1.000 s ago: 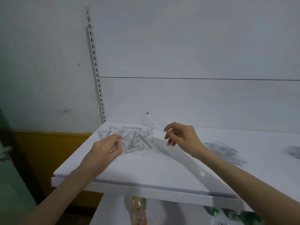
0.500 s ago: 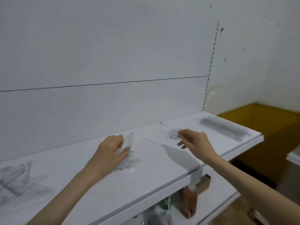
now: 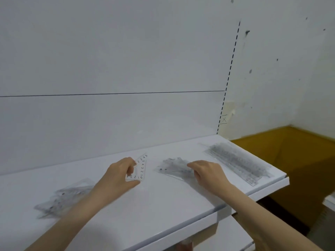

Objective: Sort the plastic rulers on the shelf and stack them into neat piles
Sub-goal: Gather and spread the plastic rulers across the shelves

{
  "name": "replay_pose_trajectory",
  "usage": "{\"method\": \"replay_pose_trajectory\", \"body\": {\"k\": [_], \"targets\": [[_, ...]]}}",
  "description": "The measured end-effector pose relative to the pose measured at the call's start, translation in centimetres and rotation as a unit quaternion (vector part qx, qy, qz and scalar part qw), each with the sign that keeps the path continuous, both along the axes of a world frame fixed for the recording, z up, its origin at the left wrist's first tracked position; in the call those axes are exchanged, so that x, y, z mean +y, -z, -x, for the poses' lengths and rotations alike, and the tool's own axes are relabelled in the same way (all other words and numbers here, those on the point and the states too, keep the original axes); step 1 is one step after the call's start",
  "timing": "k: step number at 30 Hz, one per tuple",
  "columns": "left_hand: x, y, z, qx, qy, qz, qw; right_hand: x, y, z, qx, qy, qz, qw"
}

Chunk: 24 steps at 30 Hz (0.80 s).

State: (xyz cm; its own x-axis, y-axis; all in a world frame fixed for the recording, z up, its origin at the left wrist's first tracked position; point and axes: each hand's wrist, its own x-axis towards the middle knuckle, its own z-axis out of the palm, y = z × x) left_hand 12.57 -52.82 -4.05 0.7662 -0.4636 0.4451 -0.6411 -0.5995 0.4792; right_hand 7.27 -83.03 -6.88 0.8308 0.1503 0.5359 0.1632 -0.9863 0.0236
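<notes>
On the white shelf (image 3: pixel 163 205) my left hand (image 3: pixel 117 176) pinches a clear triangular ruler (image 3: pixel 140 167) with printed numbers, holding it just above the surface. My right hand (image 3: pixel 206 173) rests, fingers curled down, on a small pile of clear triangular rulers (image 3: pixel 172 167) to the right of it; whether it grips one I cannot tell. A loose heap of clear rulers (image 3: pixel 63 198) lies at the left, partly behind my left forearm. A row of long straight rulers (image 3: pixel 235 160) lies stacked near the shelf's right end.
The white back panel (image 3: pixel 108 124) rises right behind the shelf. The shelf's front edge (image 3: pixel 181 230) runs diagonally to its right end. A lower shelf (image 3: pixel 226 238) shows beneath. A yellow-brown floor area (image 3: pixel 290 160) lies beyond the right end.
The view swung from the shelf's left end to its right end. My right hand carried its clear ruler down onto the small pile; my left hand kept its triangular ruler.
</notes>
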Motion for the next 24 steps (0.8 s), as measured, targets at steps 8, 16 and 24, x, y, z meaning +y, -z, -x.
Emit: {"method": "replay_pose_trajectory", "body": {"k": [8,16,24], "targets": [[-1.2,-0.3,0.9,0.044,-0.055,-0.042,0.997,-0.3,-0.9,-0.8,-0.016,-0.082,-0.063,0.994],[0.9,-1.4,2.8,0.067,-0.046,-0.041,0.996,8.6,-3.8,-1.6,0.09,-0.288,-0.088,0.949],[9.1,-2.7,6.9,0.099,-0.102,-0.071,0.987,18.2,-3.9,-3.7,0.083,-0.414,-0.089,0.902]]}}
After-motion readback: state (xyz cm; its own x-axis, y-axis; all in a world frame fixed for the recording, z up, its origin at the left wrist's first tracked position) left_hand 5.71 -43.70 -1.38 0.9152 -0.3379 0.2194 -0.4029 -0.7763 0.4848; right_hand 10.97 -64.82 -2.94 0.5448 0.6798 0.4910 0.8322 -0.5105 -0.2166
